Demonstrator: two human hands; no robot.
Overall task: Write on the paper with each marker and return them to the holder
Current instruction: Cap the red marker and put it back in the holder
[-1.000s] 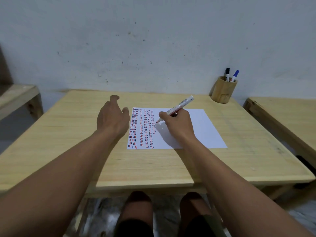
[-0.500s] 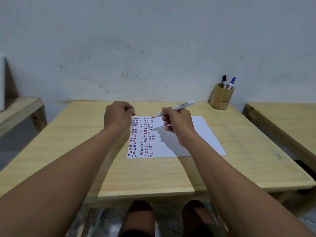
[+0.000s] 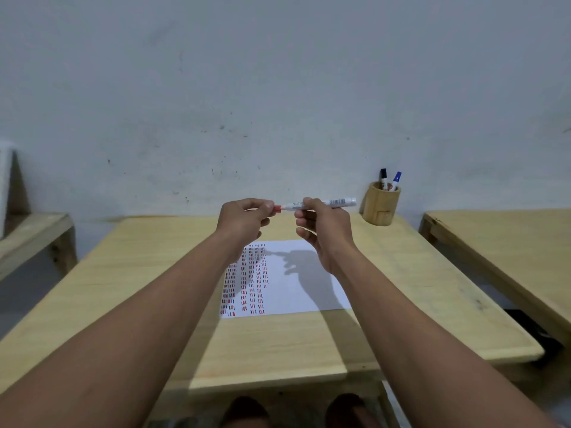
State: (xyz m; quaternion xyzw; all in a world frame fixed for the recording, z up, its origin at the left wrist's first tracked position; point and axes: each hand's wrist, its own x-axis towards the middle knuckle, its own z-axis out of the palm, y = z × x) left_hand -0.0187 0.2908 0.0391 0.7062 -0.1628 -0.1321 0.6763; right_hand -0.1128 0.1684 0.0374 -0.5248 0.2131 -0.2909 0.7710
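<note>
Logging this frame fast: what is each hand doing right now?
Left hand: closed, fingertips pinching the red end of the marker, likely its cap.
Right hand: closed on the marker's barrel, above the paper.

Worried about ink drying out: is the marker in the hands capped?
Being capped: the left hand presses a red cap onto the marker held level by the right hand.

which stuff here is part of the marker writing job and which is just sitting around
Part of the job:
- red marker, held in the right hand, left hand at its red end
- paper with rows of marks
- wooden holder
- black marker and blue marker in the holder

Just there:
- second table on the right
- bench on the left
</note>
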